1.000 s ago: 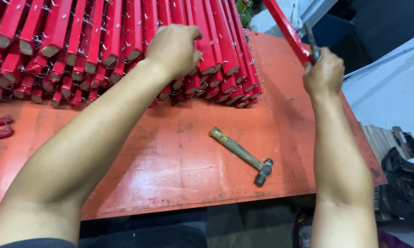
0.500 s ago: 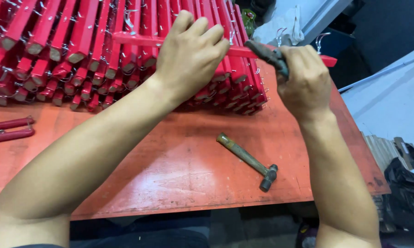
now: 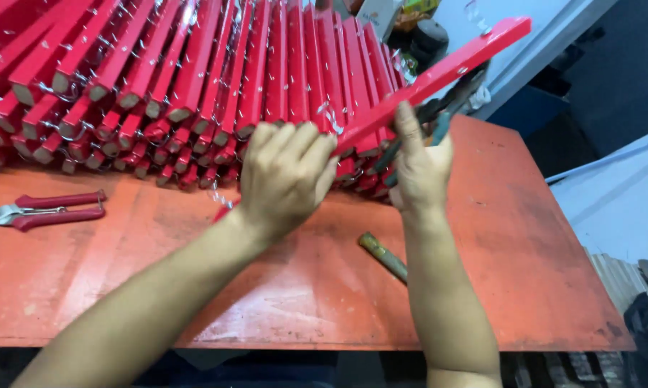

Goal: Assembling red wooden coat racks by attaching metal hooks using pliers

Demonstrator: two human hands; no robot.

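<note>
Left hand [image 3: 284,176] now closed around the low end of one red bar [image 3: 439,72], lifted off the stack [image 3: 195,79] and angled up-right. Right hand [image 3: 419,162] grips pliers [image 3: 446,108] against it. Earlier bar lay across the stack.

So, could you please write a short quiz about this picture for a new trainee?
1. True or false: the left hand grips a red bar that is raised at a slant above the stacked red bars.
2. Which tool does the right hand hold against the bar? A) dark pliers B) a paint brush C) a screwdriver
3. Fill in: the red-handled pliers lie on the orange table at the person's far ____ side.

Key: 1 true; 2 A; 3 left.
</note>
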